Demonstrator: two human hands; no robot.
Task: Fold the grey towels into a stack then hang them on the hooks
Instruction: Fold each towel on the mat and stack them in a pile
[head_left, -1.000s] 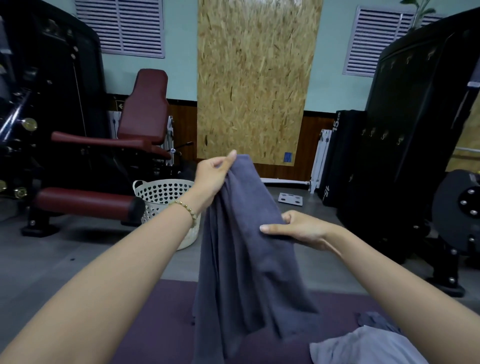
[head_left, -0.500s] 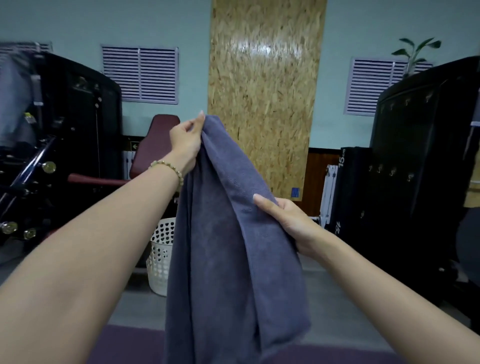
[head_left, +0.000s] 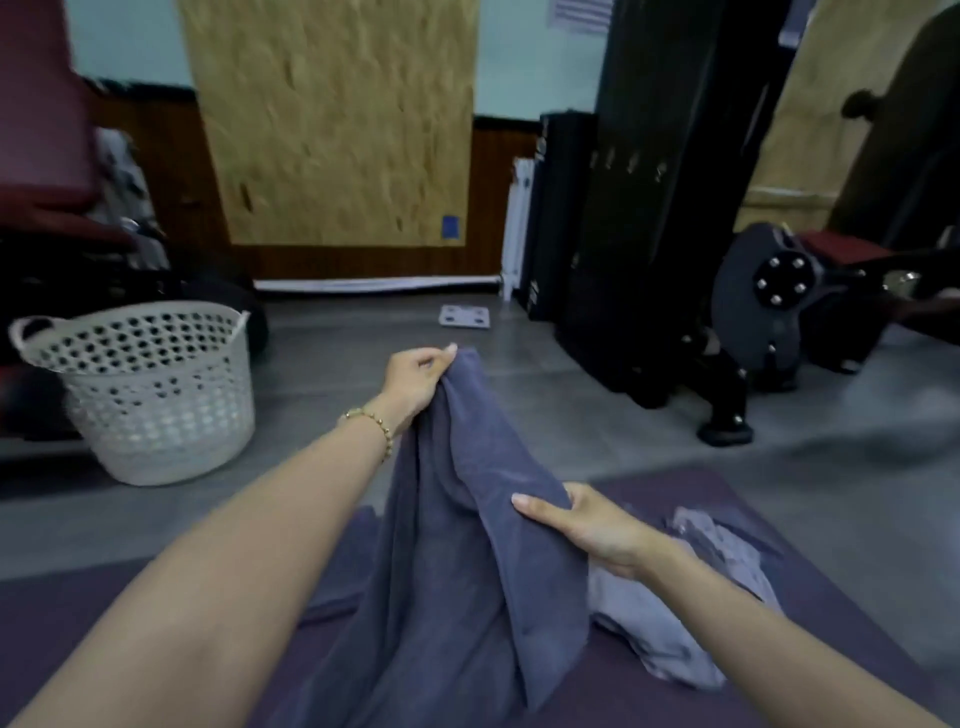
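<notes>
Head view: frame blurring; hooks (head_left: 631, 162) on black panel (head_left: 654, 244) showing only as faint smudges; lower end of dark grey towel (head_left: 467, 561) running off bottom edge. Left hand (head_left: 418, 382) reaching forward, pinching towel's top corner. Right hand (head_left: 584, 525) gripping its edge lower down (thumb on top, other fingers mostly hidden). Towel draping onto purple mat (head_left: 841, 587); paler grey towel (head_left: 675, 623) lying crumpled beside, right forearm partly covering it.
</notes>
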